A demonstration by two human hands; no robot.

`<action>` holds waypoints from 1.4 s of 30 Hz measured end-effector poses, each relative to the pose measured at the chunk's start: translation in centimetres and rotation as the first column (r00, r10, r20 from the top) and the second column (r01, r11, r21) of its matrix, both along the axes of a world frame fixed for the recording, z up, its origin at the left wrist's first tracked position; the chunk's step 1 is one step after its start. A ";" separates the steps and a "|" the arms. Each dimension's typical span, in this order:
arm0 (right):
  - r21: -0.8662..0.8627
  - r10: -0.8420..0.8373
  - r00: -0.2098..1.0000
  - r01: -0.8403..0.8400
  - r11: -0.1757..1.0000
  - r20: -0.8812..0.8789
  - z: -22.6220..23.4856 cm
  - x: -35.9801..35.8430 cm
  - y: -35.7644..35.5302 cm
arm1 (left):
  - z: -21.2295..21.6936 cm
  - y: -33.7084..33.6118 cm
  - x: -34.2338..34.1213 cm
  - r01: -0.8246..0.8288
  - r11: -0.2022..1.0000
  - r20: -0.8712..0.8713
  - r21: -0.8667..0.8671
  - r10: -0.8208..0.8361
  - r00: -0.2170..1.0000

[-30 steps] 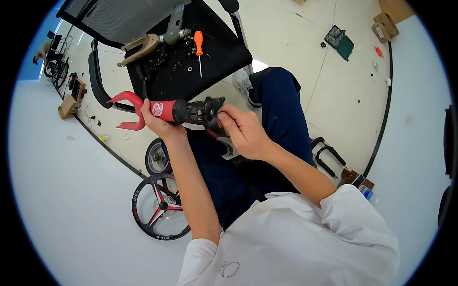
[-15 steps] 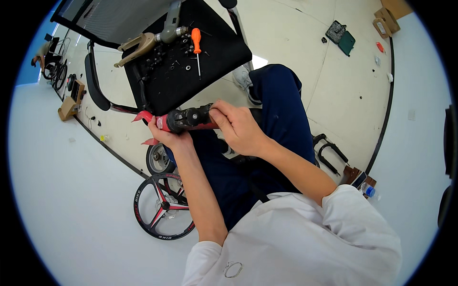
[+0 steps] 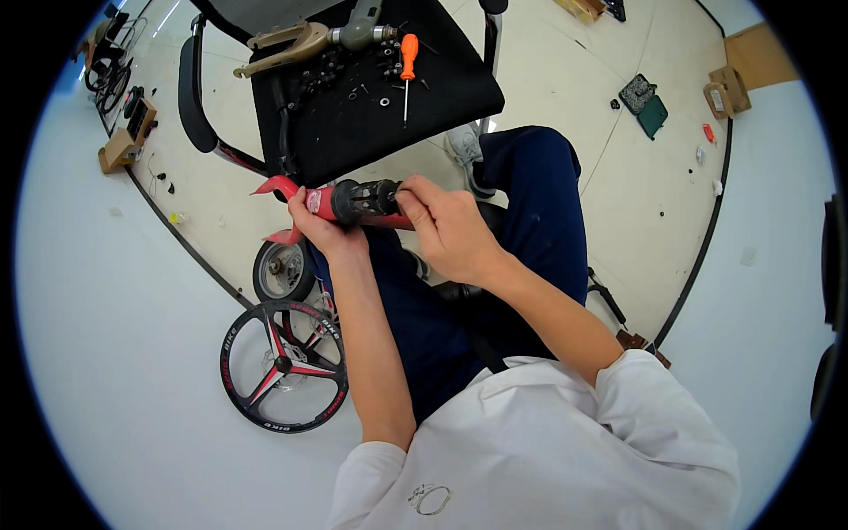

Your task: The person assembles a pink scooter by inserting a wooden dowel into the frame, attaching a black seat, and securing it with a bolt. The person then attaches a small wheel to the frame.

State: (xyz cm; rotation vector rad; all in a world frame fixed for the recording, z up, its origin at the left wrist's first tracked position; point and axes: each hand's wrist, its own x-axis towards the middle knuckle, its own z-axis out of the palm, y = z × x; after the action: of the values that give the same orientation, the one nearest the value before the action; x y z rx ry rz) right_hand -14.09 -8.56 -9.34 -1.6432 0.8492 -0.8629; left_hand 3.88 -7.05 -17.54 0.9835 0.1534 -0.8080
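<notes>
A red fork-like part (image 3: 320, 204) with two curved prongs lies across my lap level, a black slotted joint piece (image 3: 364, 201) at its right end. My left hand (image 3: 331, 237) is wrapped round the red part from below, its thumb along the side. At the far end of the black piece, my right hand (image 3: 455, 231) is closed in a pinch; what its fingertips grip is hidden. Just beyond, on the black chair seat (image 3: 442, 106), lie an orange-handled screwdriver (image 3: 409, 57), a tan fork (image 3: 296, 46) and several small bolts and nuts.
A three-spoke black wheel (image 3: 283, 364) lies at my lower left, beside a smaller wheel (image 3: 283, 269). The chair's armrest (image 3: 196, 102) stands on the left. An open green case (image 3: 652, 117) and a cardboard box (image 3: 726, 93) are on the floor at far right.
The red part has turned in my hands, so a slotted side of the black piece now shows instead of a round bolt head. My right hand stays at its end; the view has shifted.
</notes>
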 end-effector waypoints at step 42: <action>-0.475 -0.358 0.623 -0.026 0.880 -0.696 -13.1 5.2 -29.9 | 3.7 1.4 -2.5 -0.045 0.996 -0.054 0.075 0.049 0.997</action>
State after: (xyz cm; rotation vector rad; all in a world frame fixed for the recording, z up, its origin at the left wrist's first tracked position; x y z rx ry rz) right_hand -8.94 -38.44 -22.39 -2.4470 1.5071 -0.4490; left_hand 1.34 -5.67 -13.81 1.0234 0.2550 -0.7915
